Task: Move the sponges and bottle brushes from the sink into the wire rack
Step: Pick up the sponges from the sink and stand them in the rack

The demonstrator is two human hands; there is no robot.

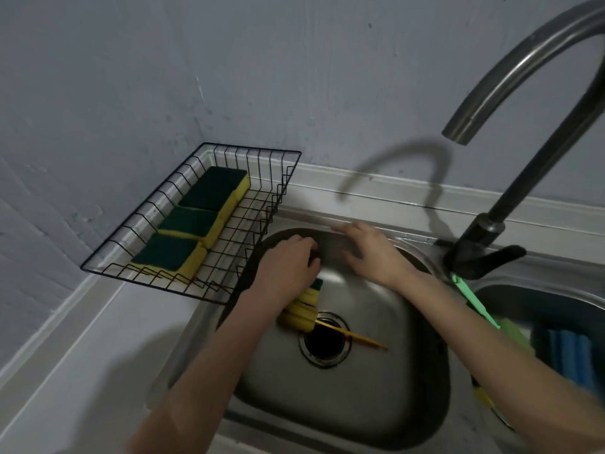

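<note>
A black wire rack (262, 221) stands on the counter left of the sink (376, 404) and holds three green-topped yellow sponges (193, 221) in a row. My left hand (288, 263) reaches into the sink with its fingers curled round a green-and-yellow sponge (316, 284), which it mostly hides. Under that hand lies a yellow bottle brush (299, 314) with a ridged foam head, its thin handle crossing the drain (324, 342). My right hand (370, 253) hovers over the sink's back edge, fingers spread, holding nothing.
A dark curved faucet (491, 231) rises at the right behind the basin. The second basin at the right holds a green-handled brush (471, 298) and a blue sponge (569, 355). Grey walls close in behind and to the left.
</note>
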